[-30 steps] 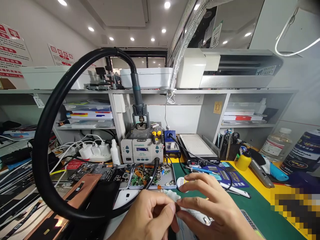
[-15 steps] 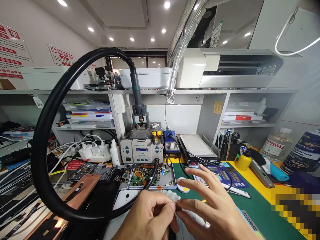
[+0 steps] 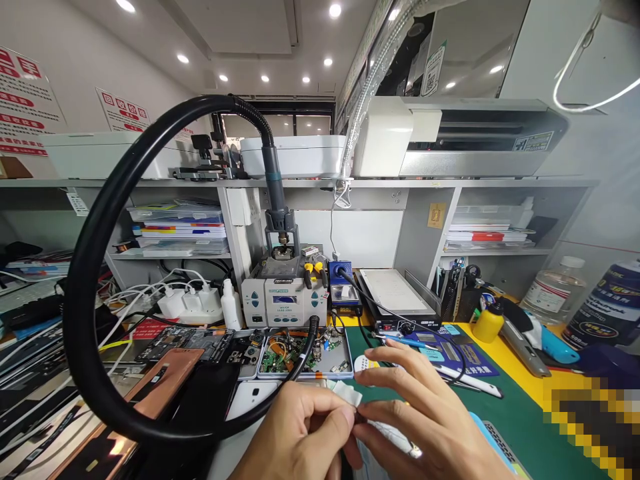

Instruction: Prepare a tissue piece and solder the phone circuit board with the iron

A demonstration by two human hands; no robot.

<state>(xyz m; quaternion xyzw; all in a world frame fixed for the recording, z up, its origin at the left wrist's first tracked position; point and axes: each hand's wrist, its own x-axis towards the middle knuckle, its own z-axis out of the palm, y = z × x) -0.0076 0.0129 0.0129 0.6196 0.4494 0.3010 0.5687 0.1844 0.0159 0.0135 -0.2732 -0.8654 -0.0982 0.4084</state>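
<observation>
At my bench, a thick black hose point(image 3: 95, 280) loops up to the hot-air station point(image 3: 284, 299), with a tray of circuit-board parts point(image 3: 305, 353) just in front of it. A yellow bottle point(image 3: 487, 323) and a clear solvent bottle point(image 3: 553, 288) stand on the right, chargers in a power strip point(image 3: 187, 303) on the left.

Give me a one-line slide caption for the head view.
Both hands, left hand and right hand, pinch a small white piece over the green mat.
</observation>
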